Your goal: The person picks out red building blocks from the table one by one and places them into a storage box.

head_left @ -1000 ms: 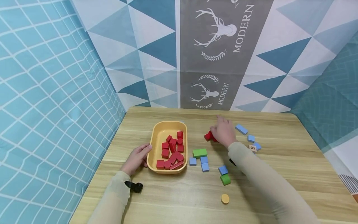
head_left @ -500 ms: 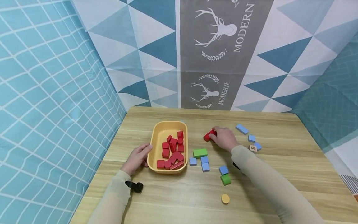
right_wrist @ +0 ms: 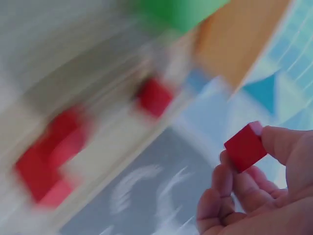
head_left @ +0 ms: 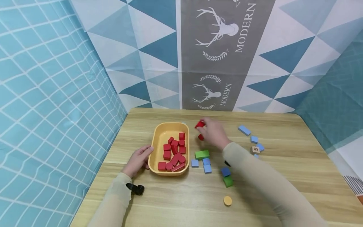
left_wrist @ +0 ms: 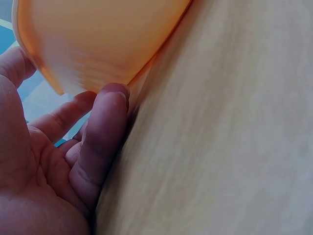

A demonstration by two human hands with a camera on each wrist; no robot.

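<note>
A yellow tray (head_left: 167, 130) stands left of centre in the head view, with several red blocks (head_left: 167, 155) in it. My left hand (head_left: 139, 160) grips its left side, thumb on the rim; the left wrist view shows the curled fingers (left_wrist: 105, 127) against the tray's outer wall. Right of the tray, my right hand (head_left: 214, 134) pinches a red block (right_wrist: 246, 148) between thumb and fingers, raised off the table. Another red block (head_left: 201, 137) lies on the table near that hand. In the right wrist view other red blocks (right_wrist: 154, 98) are blurred; my hand partly hides them in the head view.
Between tray and right forearm lie a green block (head_left: 202, 154), blue blocks (head_left: 207, 169) and a green rounded block (head_left: 228, 182). A yellow disc (head_left: 227, 200) is nearer. Farther right are a blue oblong block (head_left: 244, 130) and a letter block (head_left: 255, 149). Patterned cloth hangs behind.
My right hand has pinched a red block from the group at the back and carried it left toward the tray. The left hand and the tray have stayed in place.
</note>
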